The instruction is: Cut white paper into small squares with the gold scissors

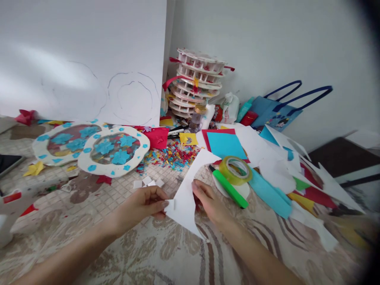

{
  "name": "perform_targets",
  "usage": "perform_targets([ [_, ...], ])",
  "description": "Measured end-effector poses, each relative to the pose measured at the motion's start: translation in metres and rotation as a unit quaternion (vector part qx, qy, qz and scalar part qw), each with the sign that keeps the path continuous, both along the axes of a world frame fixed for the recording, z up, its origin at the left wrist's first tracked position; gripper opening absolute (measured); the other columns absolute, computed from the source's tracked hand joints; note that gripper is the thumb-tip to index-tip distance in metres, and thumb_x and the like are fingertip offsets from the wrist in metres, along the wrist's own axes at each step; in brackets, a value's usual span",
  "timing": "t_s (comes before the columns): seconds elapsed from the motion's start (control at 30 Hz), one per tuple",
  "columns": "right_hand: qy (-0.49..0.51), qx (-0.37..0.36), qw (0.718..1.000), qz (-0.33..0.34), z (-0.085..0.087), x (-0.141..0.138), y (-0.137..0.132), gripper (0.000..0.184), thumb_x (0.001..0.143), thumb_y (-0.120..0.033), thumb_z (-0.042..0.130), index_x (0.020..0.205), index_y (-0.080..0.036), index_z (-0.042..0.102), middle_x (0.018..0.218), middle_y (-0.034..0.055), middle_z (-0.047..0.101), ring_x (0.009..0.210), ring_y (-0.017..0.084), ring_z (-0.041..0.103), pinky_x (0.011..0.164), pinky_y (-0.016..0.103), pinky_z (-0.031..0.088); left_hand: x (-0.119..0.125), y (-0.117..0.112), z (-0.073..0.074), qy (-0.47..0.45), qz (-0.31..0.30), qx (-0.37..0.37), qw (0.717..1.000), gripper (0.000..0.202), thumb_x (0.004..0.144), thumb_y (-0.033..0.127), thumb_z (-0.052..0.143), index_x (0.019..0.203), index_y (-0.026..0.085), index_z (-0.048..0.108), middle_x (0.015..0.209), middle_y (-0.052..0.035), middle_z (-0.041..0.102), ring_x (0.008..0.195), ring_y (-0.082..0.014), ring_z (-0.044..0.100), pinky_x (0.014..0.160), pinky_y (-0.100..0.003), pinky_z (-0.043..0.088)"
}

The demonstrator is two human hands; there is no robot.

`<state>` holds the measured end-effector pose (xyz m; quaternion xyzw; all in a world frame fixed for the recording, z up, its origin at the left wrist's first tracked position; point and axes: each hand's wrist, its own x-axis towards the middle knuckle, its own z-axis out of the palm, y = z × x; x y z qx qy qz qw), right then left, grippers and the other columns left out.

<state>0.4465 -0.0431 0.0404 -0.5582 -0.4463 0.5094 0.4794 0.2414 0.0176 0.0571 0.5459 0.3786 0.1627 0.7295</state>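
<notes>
Both of my hands hold one white sheet of paper with a curved cut-out edge, just above the patterned cloth. My left hand pinches its lower left corner between thumb and fingers. My right hand grips the sheet's right side, fingers curled behind the paper. Several small white paper squares lie just beyond my left hand. A green marker and a roll of yellowish tape sit right of my right hand.
Two round white plates with blue paper flowers lie at the left, confetti scraps in the middle. Blue and red paper sheets, a stack of white plates, a jar and a blue bag stand behind. A white board leans on the wall.
</notes>
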Motion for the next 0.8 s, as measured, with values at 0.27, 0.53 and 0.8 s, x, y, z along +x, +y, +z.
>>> perform_targets([
  [0.27, 0.022, -0.016, 0.999, 0.028, 0.0, -0.001, 0.0, 0.025, 0.084, -0.046, 0.056, 0.079, -0.021, 0.055, 0.055, -0.0069, 0.048, 0.04, 0.008, 0.04, 0.038, 0.018, 0.031, 0.0, 0.0, 0.004, 0.001, 0.014, -0.023, 1.0, 0.029, 0.067, 0.04, 0.074, 0.077, 0.016, 0.06, 0.072, -0.0003, 0.068, 0.069, -0.0141, 0.063, 0.067, -0.027, 0.051],
  [0.53, 0.059, -0.008, 0.998, 0.014, -0.005, -0.004, 0.0, 0.023, 0.086, -0.043, 0.055, 0.08, -0.02, 0.054, 0.056, -0.0062, 0.05, 0.04, 0.007, 0.04, 0.037, 0.017, 0.031, 0.001, -0.001, -0.006, -0.041, 0.029, -0.032, 0.998, 0.031, 0.071, 0.035, 0.073, 0.092, 0.017, 0.058, 0.078, 0.0001, 0.067, 0.07, -0.0138, 0.063, 0.065, -0.026, 0.049],
  [0.8, 0.059, -0.008, 0.998, 0.026, -0.003, -0.009, -0.003, 0.02, 0.085, -0.039, 0.058, 0.086, -0.019, 0.057, 0.062, -0.0047, 0.052, 0.046, 0.007, 0.043, 0.04, 0.016, 0.035, 0.006, -0.006, -0.007, -0.053, -0.02, 0.013, 0.998, 0.018, 0.076, 0.03, 0.068, 0.086, 0.017, 0.062, 0.073, 0.002, 0.064, 0.063, -0.0105, 0.056, 0.059, -0.023, 0.043],
])
